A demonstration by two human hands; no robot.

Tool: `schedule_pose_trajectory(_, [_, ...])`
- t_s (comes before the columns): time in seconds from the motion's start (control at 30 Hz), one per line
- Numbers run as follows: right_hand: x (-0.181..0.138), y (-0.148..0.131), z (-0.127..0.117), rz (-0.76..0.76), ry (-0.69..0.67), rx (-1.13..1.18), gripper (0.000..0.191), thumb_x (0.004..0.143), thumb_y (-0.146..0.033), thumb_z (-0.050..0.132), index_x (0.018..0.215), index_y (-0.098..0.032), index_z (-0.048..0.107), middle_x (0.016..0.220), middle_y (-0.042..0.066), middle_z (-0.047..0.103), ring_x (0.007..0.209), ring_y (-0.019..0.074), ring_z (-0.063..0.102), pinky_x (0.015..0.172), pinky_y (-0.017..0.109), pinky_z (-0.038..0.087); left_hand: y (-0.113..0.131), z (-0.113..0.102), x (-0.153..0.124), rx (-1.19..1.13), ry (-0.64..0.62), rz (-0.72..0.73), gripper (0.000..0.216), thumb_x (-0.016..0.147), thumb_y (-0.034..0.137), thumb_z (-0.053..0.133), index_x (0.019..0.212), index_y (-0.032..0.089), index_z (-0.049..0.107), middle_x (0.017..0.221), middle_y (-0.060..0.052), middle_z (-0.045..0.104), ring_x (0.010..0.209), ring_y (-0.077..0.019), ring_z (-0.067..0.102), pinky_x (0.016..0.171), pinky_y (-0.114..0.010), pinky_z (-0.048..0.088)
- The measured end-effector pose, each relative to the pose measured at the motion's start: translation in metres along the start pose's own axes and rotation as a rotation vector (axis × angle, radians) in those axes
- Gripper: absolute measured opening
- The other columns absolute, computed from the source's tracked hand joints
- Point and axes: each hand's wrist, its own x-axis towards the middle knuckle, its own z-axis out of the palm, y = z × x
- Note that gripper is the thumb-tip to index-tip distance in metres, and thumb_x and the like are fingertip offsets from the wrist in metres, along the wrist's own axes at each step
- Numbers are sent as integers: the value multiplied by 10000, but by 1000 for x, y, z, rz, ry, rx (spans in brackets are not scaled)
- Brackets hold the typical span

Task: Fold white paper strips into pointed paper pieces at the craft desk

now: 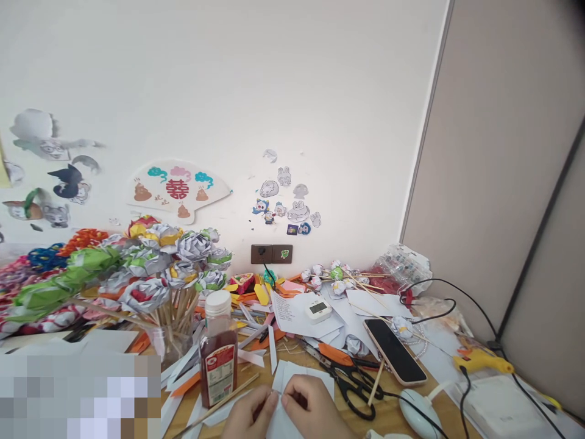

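Note:
My left hand (253, 412) and my right hand (311, 407) meet at the bottom middle of the head view, thumbs close together. Between them they pinch a piece of white paper (284, 425), whose lower part runs out of the frame. More white sheets (297, 369) lie just beyond my fingers. To the left of my left hand a bottle of dark red-brown liquid (219, 353) stands upright with a white cap, and a thin wooden stick (228, 401) lies slanted in front of it. Black-handled scissors (350, 385) rest right of my right hand.
Paper flowers on sticks (173, 268) crowd a clear cup at the left. A white timer (318, 307), a phone (395, 352), a yellow glue gun (485, 363) with its cable and a white mouse (419, 410) lie to the right. Paper scraps (260, 299) spread toward the wall.

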Motion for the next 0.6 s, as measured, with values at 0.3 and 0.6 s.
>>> schedule_pose_trajectory(0.3, [-1, -1, 0, 34, 19, 80, 152, 712, -140, 485, 562, -150, 508, 520, -46, 414, 519, 101, 399, 485, 189, 303, 7, -1, 0, -48, -4, -6, 373, 716, 534, 411, 563, 195, 431, 565, 37, 425, 583, -154, 424, 550, -237, 361])
schedule_pose_trajectory(0.6, [1, 0, 0, 45, 47, 58, 153, 700, -157, 483, 547, -154, 491, 508, -45, 411, 507, 103, 395, 471, 192, 295, -1, 1, 1, -171, -35, -66, 395, 659, 577, 473, 563, 197, 430, 548, 52, 418, 549, -139, 429, 520, -236, 378])
